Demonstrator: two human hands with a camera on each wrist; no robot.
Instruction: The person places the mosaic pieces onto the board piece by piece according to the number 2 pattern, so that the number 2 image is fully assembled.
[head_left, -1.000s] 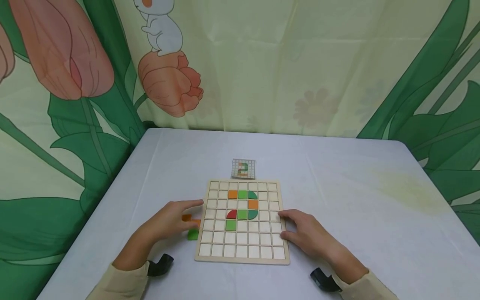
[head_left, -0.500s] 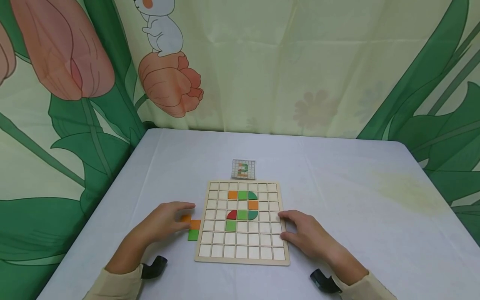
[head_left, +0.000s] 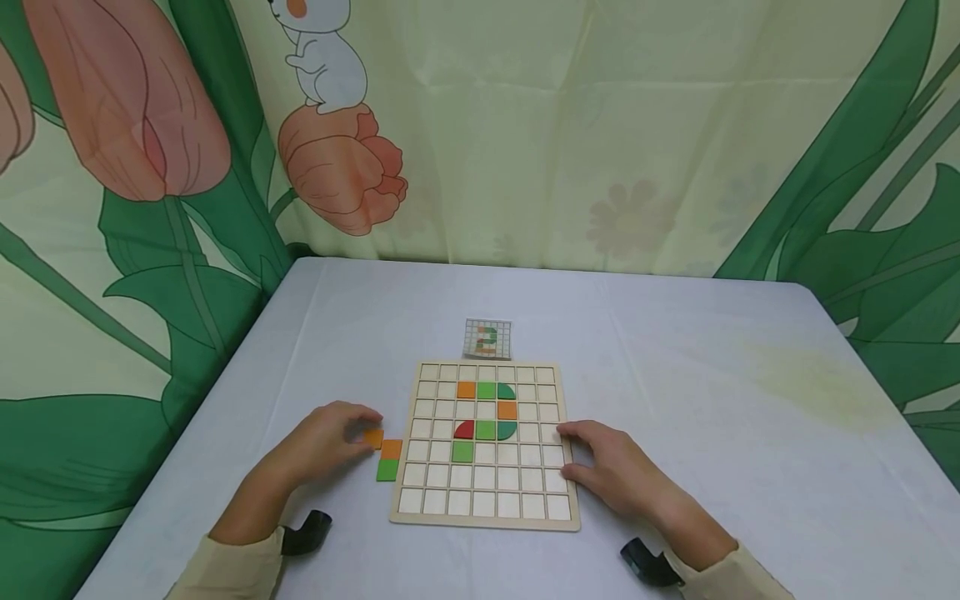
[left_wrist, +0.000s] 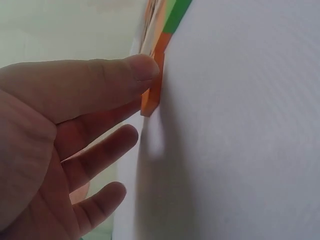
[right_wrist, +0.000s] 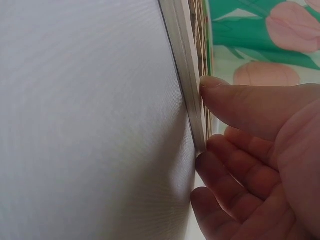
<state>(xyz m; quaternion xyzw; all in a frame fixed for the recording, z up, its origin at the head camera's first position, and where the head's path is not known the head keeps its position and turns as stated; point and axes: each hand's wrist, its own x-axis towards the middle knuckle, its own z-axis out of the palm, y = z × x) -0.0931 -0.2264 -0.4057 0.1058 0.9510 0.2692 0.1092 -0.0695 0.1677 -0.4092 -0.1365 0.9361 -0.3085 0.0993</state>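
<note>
A light wooden grid board (head_left: 483,526) lies flat on the table, with orange, green and red tiles set in several of its cells. Off its left edge my left hand (head_left: 318,442) pinches a loose orange square tile (head_left: 372,439) between thumb and index finger. The left wrist view shows the thumb (left_wrist: 142,67) against this tile, the other fingers spread below. Beside it another orange tile (head_left: 392,449) and a green tile (head_left: 387,471) touch the board's left side. My right hand (head_left: 615,462) rests its thumb and fingertips on the board's right rim, fingers loosely bent.
A small pattern card (head_left: 487,338) printed with a coloured figure lies just behind the board. White cloth covers the table (head_left: 697,358). Behind it hangs a curtain (head_left: 540,142) printed with tulips and a white animal.
My left hand has drawn back leftward from the board's left rim to the outer orange tile, uncovering the tiles beside the board. The right hand and board have stayed put.
</note>
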